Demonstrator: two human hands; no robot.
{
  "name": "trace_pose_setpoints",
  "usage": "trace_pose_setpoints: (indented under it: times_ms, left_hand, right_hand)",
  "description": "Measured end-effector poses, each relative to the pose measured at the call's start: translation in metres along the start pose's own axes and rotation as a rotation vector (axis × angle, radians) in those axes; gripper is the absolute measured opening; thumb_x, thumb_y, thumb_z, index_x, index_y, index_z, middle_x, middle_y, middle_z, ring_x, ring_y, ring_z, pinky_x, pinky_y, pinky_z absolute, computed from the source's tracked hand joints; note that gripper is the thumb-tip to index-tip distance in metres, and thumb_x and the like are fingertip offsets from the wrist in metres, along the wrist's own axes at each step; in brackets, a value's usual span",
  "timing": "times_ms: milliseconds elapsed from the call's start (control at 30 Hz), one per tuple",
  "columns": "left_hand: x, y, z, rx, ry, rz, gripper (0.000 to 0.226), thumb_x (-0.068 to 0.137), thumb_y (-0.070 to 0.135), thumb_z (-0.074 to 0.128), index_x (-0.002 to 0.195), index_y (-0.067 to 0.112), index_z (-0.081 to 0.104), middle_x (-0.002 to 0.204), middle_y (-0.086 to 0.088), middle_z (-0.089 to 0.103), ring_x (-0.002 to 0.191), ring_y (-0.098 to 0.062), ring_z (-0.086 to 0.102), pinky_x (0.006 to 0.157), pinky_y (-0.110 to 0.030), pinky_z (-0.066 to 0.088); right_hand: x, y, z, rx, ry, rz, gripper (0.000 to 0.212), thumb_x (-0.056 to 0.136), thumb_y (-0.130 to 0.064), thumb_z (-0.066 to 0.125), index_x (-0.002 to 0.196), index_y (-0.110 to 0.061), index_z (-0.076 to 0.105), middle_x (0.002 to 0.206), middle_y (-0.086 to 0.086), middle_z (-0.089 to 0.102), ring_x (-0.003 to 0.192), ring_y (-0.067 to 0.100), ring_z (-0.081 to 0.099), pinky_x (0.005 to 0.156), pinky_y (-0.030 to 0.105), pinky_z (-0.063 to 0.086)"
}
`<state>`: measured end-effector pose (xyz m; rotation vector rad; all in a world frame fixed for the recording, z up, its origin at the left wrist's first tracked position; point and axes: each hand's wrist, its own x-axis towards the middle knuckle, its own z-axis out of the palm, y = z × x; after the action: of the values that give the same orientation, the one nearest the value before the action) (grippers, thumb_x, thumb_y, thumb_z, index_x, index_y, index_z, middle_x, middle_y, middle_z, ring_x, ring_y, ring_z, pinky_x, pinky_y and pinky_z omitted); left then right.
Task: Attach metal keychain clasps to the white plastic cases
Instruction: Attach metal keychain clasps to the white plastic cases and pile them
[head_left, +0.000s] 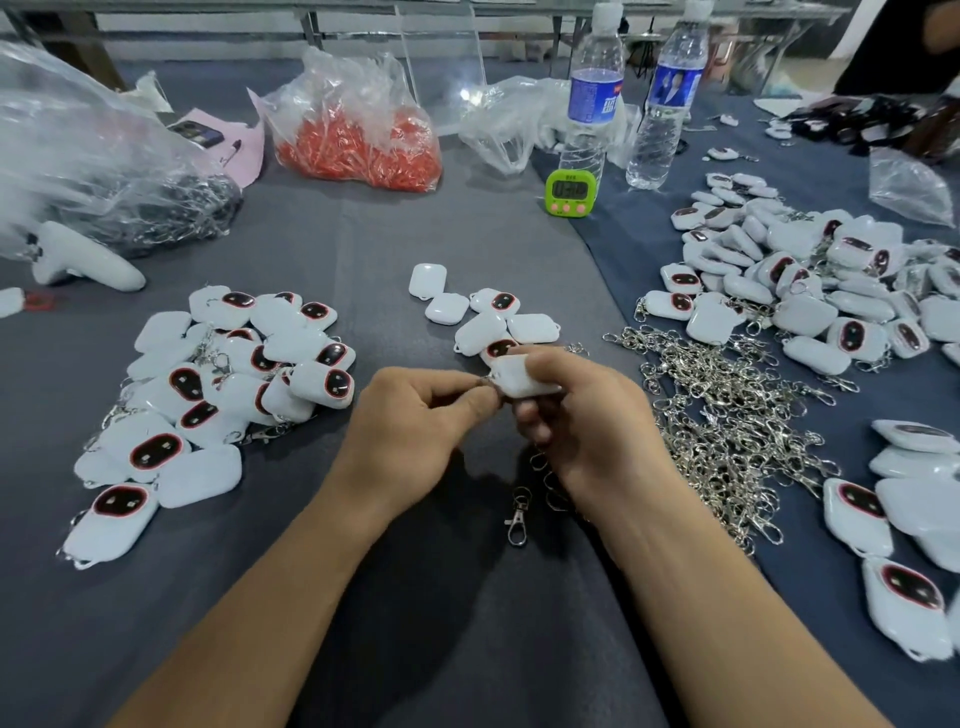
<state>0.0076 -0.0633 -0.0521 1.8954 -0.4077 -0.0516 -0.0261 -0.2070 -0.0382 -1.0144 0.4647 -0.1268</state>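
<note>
A white case is gripped in the right hand over the grey cloth while a clasp ring is pinched at its corner by the left hand (held close, likely so the loop lines up).

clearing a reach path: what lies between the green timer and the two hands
A small cluster of loose white cases, then bare cloth up to the timer; head view.

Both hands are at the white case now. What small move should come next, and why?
Probably the left hand should work the small metal ring it pinches through the corner of the white case, which the right hand holds. The ring meets that corner, but whether it is hooked cannot be seen.
</note>
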Motion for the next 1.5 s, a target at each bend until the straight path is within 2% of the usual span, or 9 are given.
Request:
trace_pose_setpoints:
  times_ms: [133, 367, 467, 633, 767, 900, 1133, 1300, 1500]
  left_hand:
    - [-0.001, 0.003, 0.002, -0.054, -0.020, 0.005, 0.013, 0.083, 0.036, 0.070, 0.084, 0.032, 0.082, 0.050, 0.010, 0.053, 0.050, -0.012, 0.046, 0.052, -0.026, 0.041]
    - [-0.004, 0.001, -0.008, 1.054, 0.076, 0.484, 0.019, 0.059, 0.015, 0.070, 0.046, 0.016, 0.056, 0.045, -0.007, 0.052, 0.044, -0.029, 0.046, 0.060, -0.034, 0.039]
    - [-0.003, -0.007, -0.013, 1.029, 0.167, 0.354, 0.026, 0.080, 0.026, 0.059, 0.057, 0.018, 0.067, 0.055, -0.005, 0.062, 0.054, -0.028, 0.047, 0.072, -0.038, 0.039]
    - [0.010, -0.009, -0.048, 0.747, 0.488, 0.170, 0.012, 0.080, 0.021, 0.068, 0.072, 0.021, 0.076, 0.062, -0.001, 0.068, 0.063, -0.030, 0.057, 0.069, -0.033, 0.042]
    - [0.014, -0.017, -0.073, 0.537, 0.614, -0.112, 0.023, 0.075, 0.020, 0.058, 0.081, 0.028, 0.079, 0.077, 0.003, 0.073, 0.081, -0.025, 0.063, 0.079, -0.035, 0.048]
    - [0.012, -0.018, -0.068, 0.802, 0.627, -0.079, 0.030, 0.072, 0.010, 0.063, 0.091, 0.025, 0.079, 0.087, -0.007, 0.073, 0.088, -0.039, 0.059, 0.085, -0.044, 0.040]
    - [-0.006, 0.003, -0.016, 0.661, 0.134, 0.335, 0.017, 0.072, 0.013, 0.068, 0.080, 0.022, 0.079, 0.079, 0.007, 0.069, 0.078, -0.021, 0.058, 0.076, -0.039, 0.051]
    - [-0.018, 0.015, -0.003, 0.443, -0.376, 0.236, 0.015, 0.067, 0.035, 0.065, 0.073, 0.025, 0.076, 0.072, 0.009, 0.068, 0.073, -0.014, 0.061, 0.067, -0.035, 0.049]
    - [-0.011, 0.012, -0.007, 0.387, -0.552, 0.152, 0.034, 0.058, 0.048, 0.085, 0.090, 0.043, 0.078, 0.091, 0.022, 0.072, 0.085, -0.003, 0.066, 0.074, -0.024, 0.052]
  right_hand:
    - [0.000, 0.000, -0.002, 0.062, -0.030, 0.027, 0.018, 0.090, 0.000, 0.055, 0.089, 0.001, 0.073, 0.068, 0.010, 0.068, 0.041, 0.011, 0.046, 0.037, 0.018, 0.033]
    - [-0.015, 0.030, 0.011, -0.774, 0.037, -0.652, 0.012, 0.082, -0.020, 0.066, 0.088, -0.026, 0.075, 0.068, -0.009, 0.071, 0.060, 0.007, 0.067, 0.062, 0.027, 0.056]
    - [-0.008, 0.023, 0.010, -0.697, 0.034, -0.431, 0.013, 0.085, -0.023, 0.068, 0.091, -0.031, 0.076, 0.072, -0.010, 0.074, 0.065, 0.011, 0.071, 0.069, 0.037, 0.061]
    - [0.000, 0.020, 0.001, -0.972, 0.132, -0.577, 0.034, 0.083, -0.014, 0.068, 0.114, -0.029, 0.073, 0.094, -0.020, 0.070, 0.085, -0.001, 0.065, 0.080, 0.009, 0.042]
    - [0.008, 0.022, 0.005, -1.467, -0.079, -0.571, 0.064, 0.086, -0.016, 0.060, 0.148, -0.022, 0.045, 0.149, -0.003, 0.044, 0.135, 0.020, 0.037, 0.112, 0.032, 0.031]
    - [0.004, 0.025, 0.004, -1.438, 0.012, -0.593, 0.034, 0.089, -0.027, 0.063, 0.123, -0.024, 0.058, 0.122, -0.005, 0.053, 0.111, 0.022, 0.052, 0.091, 0.035, 0.041]
    - [0.002, 0.012, 0.000, -1.497, 0.147, -0.544, 0.020, 0.083, -0.011, 0.062, 0.093, -0.027, 0.054, 0.097, -0.003, 0.064, 0.096, 0.031, 0.059, 0.077, 0.037, 0.032]
    - [0.004, 0.009, -0.008, -1.597, 0.041, -0.521, 0.047, 0.086, -0.022, 0.056, 0.131, -0.034, 0.058, 0.132, -0.006, 0.054, 0.123, 0.024, 0.049, 0.095, 0.040, 0.035]
    - [0.006, 0.003, -0.014, -1.409, 0.068, -0.570, 0.027, 0.081, -0.039, 0.076, 0.105, -0.027, 0.074, 0.109, -0.007, 0.069, 0.104, 0.020, 0.061, 0.090, 0.039, 0.048]
